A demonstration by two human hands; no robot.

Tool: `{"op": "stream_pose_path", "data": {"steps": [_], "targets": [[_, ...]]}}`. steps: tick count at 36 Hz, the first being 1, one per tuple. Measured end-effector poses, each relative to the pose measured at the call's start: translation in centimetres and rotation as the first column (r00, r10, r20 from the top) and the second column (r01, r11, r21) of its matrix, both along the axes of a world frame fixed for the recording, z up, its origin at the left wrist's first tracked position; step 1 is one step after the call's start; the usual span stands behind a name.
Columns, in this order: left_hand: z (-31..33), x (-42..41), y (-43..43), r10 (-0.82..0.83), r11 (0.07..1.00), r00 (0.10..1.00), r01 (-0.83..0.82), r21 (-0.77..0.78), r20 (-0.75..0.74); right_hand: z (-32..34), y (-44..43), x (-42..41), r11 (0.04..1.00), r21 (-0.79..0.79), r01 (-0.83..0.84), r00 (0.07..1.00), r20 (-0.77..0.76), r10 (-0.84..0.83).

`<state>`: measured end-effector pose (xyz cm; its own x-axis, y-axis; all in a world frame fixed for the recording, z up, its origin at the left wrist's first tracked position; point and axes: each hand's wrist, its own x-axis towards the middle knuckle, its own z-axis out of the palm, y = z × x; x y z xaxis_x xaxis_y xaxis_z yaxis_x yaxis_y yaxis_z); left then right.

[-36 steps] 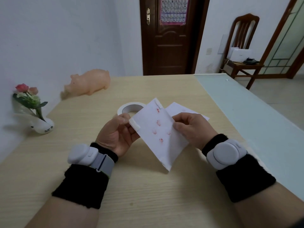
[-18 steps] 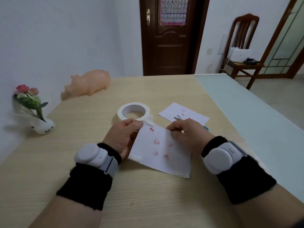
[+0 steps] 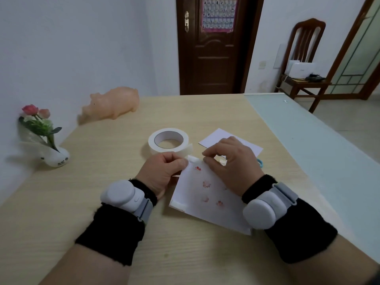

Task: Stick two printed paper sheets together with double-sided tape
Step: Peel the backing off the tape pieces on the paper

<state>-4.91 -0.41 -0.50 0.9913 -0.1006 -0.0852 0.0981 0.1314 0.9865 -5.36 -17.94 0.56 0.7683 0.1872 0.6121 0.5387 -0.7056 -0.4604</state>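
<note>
The near sheet (image 3: 207, 204), printed with red marks, lies flat on the table (image 3: 86, 202) between both wrists. The left hand (image 3: 162, 173) pinches its 10 o'clock corner, just beside a white tape strip (image 3: 193, 159). The right hand (image 3: 234, 163) curls its fingers and pinches the sheet's 12 o'clock edge. The tape roll (image 3: 164, 150) sits at 11 o'clock of this sheet. The 2nd sheet (image 3: 211, 138) lies at 1 o'clock, partly under the right hand.

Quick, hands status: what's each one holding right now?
Left hand: pinches the printed sheet at its top-left corner.
Right hand: curled, pinching the tape strip along that sheet's top edge.
</note>
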Motion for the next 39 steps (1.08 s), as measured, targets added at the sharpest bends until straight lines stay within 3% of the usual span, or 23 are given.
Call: {"op": "stream_pose_path", "data": {"steps": [17, 30, 39], "targets": [[0.05, -0.32, -0.46, -0.06, 0.996, 0.998, 0.059, 0.063, 0.009, -0.36, 1.01, -0.45, 0.996, -0.046, -0.081, 0.997, -0.021, 0.08], [-0.16, -0.19, -0.47, -0.053, 0.999, 0.999, 0.053, 0.003, 0.004, -0.37, 1.08, -0.44, 0.989, -0.113, -0.1, 0.995, -0.031, 0.097], [-0.31, -0.12, -0.35, -0.052, 0.999, 0.999, 0.052, -0.002, 0.005, -0.18, 1.08, -0.56, 0.993, -0.063, -0.096, 0.995, -0.031, 0.094]]}}
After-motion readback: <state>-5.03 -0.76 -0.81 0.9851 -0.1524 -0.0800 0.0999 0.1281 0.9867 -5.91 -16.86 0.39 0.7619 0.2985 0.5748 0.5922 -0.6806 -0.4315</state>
